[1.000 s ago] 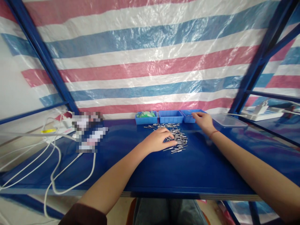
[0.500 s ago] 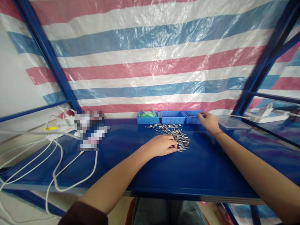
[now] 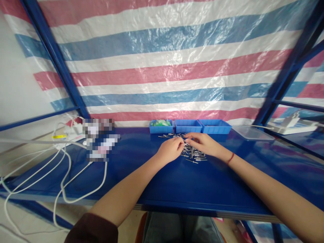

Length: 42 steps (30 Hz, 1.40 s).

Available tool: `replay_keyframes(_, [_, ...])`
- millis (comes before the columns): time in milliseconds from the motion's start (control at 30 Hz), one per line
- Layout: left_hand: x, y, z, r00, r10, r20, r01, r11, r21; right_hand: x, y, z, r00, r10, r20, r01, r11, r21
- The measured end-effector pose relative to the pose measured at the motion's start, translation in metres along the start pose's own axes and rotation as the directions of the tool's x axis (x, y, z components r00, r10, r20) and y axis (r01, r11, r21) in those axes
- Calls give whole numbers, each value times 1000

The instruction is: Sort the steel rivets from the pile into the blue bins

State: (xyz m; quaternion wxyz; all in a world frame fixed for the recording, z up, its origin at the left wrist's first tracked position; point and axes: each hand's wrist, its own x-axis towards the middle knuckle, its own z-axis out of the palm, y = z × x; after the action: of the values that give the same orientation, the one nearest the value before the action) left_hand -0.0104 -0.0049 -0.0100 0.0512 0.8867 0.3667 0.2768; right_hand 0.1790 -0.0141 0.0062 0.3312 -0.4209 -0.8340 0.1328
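Note:
A loose pile of silvery blind rivets (image 3: 196,153) lies on the blue table. At the pile's left edge, my left hand (image 3: 170,148) is closed with its fingers curled round rivets, mostly hidden by the fingers. My right hand (image 3: 205,143) reaches over the pile from the right. Its thumb and forefinger come close together in a pinch right beside the left fingertips; what lies between them is too small to make out. Behind the pile stand three blue bins: a left bin (image 3: 152,129) with green stuff in it, a middle bin (image 3: 188,129) and a right bin (image 3: 216,129).
A clear plastic lid (image 3: 253,133) lies right of the bins. White cables (image 3: 63,189) loop over the table's left side, near a blurred-out patch (image 3: 101,141). A white device (image 3: 291,125) sits at far right. Striped sheeting (image 3: 164,77) hangs behind, between blue posts.
My right hand has come from the right bin leftward to the pile. My left hand has lifted slightly from the pile's near edge and moved away from me, so both sets of fingertips now meet.

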Motion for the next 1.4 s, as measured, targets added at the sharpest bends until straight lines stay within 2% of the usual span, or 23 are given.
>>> replay_keyframes(100, [3, -4, 4, 998, -59, -28, 54, 989, -135, 0, -5, 6, 1000, -12, 7, 11, 998, 67])
replay_keyframes(200, [5, -6, 10, 992, -123, -34, 107, 949, -296, 2, -4, 8, 997, 67, -39, -57, 976, 210])
replay_keyframes(367, [6, -5, 18, 982, -189, 1, 166, 858, -486, 4, -7, 4, 984, 179, 4, -164, 894, 418])
replay_keyframes(600, [4, -1, 17, 982, -180, 52, 183, 858, -479, 2, -9, -5, 963, 266, 32, -256, 881, 398])
replay_keyframes(767, [3, -1, 20, 986, -164, 39, 163, 866, -473, 2, -6, -4, 974, 223, -43, -191, 908, 374])
replay_keyframes(900, [2, -2, 22, 993, -103, 58, 118, 890, -441, 3, -4, -4, 965, 201, -166, -137, 933, 332])
replay_keyframes(967, [2, 0, 22, 994, -105, 9, 98, 888, -450, 3, -3, -6, 960, 203, -193, -131, 935, 331])
replay_keyframes(1067, [3, 4, 21, 979, -172, -106, 93, 849, -521, 3, -6, -6, 973, 190, -128, -133, 925, 355])
replay_keyframes(1200, [6, 4, 17, 979, -161, -124, 59, 809, -586, 1, -15, -3, 987, 155, -40, -126, 906, 404])
replay_keyframes(1400, [9, 0, 19, 970, -208, -124, 62, 710, -702, 1, -23, 3, 963, 254, -92, -157, 804, 574])
